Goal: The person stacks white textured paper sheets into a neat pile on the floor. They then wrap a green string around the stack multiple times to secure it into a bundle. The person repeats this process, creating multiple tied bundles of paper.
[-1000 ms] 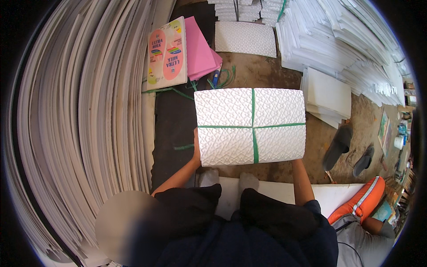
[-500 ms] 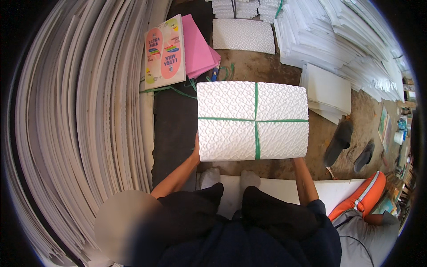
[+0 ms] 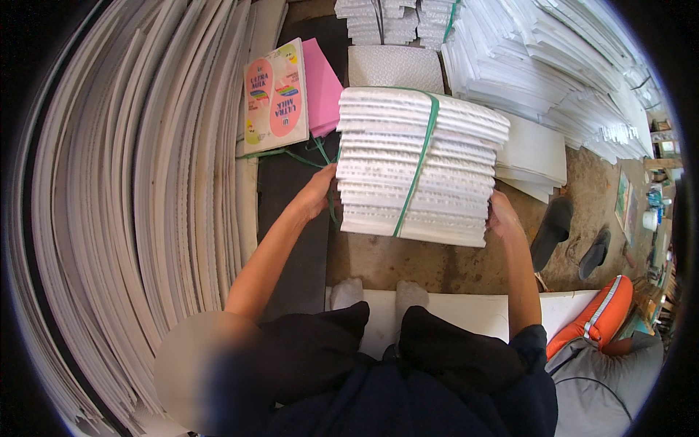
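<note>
Between my hands is a thick bundle of white embossed sheets (image 3: 419, 167), bound with green strapping (image 3: 417, 175). It is tilted so that the layered edges of the stack face me. My left hand (image 3: 318, 191) grips its left side, and my right hand (image 3: 501, 213) grips the lower right side. Some fingers of both hands are hidden behind the bundle. Just beyond it, another white textured stack (image 3: 393, 67) lies on the floor.
Tall stacks of pale sheets (image 3: 145, 167) line the left. A printed carton board (image 3: 274, 95) and pink sheets (image 3: 320, 87) lie on a dark mat (image 3: 291, 240). White sheet piles (image 3: 524, 58) stand at right, near dark slippers (image 3: 552, 229). Beside me is a person's orange-and-grey sleeve (image 3: 601, 313).
The bundle has moved forward, away from me, and tipped from showing its flat top to showing its layered side. My arms have reached out with it.
</note>
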Action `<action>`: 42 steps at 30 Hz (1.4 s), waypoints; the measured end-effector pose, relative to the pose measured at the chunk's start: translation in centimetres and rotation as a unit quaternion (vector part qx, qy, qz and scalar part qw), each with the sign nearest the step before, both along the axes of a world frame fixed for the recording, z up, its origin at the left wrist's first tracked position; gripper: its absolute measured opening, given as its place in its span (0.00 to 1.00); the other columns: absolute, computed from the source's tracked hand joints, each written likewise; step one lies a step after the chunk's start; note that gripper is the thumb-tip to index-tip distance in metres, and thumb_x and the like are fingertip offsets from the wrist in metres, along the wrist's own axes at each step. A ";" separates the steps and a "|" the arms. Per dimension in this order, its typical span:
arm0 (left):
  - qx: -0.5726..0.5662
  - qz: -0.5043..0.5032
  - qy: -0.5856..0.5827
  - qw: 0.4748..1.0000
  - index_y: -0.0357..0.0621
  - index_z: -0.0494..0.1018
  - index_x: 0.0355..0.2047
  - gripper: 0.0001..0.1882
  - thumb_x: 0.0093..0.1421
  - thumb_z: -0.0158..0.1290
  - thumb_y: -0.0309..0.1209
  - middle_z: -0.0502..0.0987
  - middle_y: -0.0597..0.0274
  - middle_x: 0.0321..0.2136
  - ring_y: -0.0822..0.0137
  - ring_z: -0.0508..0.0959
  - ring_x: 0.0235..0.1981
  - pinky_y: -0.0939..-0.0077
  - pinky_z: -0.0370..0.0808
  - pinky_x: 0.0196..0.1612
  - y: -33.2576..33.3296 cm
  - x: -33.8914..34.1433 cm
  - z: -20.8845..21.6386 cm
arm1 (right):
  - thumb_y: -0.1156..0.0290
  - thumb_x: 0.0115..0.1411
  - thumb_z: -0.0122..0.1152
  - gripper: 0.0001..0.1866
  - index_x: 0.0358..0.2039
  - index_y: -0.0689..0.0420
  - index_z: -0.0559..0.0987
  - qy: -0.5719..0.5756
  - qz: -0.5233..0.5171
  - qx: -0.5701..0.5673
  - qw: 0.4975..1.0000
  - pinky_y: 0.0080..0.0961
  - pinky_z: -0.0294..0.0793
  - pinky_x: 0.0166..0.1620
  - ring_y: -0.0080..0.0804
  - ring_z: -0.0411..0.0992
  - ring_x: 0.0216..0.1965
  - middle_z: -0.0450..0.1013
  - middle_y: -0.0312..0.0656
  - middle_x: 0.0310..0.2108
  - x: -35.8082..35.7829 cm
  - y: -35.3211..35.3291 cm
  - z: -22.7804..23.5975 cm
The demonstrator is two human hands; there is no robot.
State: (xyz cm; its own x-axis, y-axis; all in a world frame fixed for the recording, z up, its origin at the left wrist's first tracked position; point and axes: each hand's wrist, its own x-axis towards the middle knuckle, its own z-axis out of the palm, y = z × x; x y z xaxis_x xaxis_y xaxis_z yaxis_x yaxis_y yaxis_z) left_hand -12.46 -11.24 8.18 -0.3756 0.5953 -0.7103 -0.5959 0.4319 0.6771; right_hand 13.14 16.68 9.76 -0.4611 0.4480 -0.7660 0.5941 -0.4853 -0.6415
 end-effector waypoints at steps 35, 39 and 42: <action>0.037 -0.228 0.518 0.824 0.33 0.53 0.51 0.29 0.45 0.46 0.16 0.65 0.43 0.42 0.50 0.66 0.48 0.66 0.62 0.50 -5.0 1.4 -3.2 | 0.60 0.58 0.46 0.22 0.49 0.60 0.61 -0.057 0.277 0.350 0.893 0.36 0.64 0.46 0.46 0.61 0.51 0.60 0.52 0.50 8.2 2.1 -9.3; 0.035 -0.131 0.285 0.949 0.44 0.50 0.56 0.28 0.55 0.42 0.30 0.55 0.47 0.54 0.53 0.56 0.57 0.64 0.55 0.56 -2.9 -2.6 -0.7 | 0.46 0.57 0.42 0.34 0.56 0.57 0.53 0.055 0.059 0.166 0.983 0.37 0.57 0.52 0.40 0.55 0.55 0.54 0.46 0.56 2.3 4.3 -5.3; 0.001 -0.075 0.195 0.978 0.49 0.43 0.59 0.33 0.58 0.39 0.48 0.50 0.46 0.57 0.49 0.52 0.58 0.53 0.53 0.56 0.0 -5.5 -0.6 | 0.39 0.54 0.41 0.42 0.59 0.55 0.48 0.103 -0.004 0.100 0.990 0.42 0.53 0.55 0.41 0.53 0.56 0.48 0.44 0.59 -1.6 5.7 -6.0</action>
State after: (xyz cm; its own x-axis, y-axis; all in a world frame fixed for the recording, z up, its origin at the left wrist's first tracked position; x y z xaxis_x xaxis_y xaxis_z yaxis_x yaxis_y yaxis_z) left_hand -17.92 -11.28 7.57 -0.5268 0.6654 -0.5288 -0.2217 0.4930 0.8413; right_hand 11.58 22.35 3.72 -0.5937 0.5858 -0.5517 0.4380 -0.3399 -0.8322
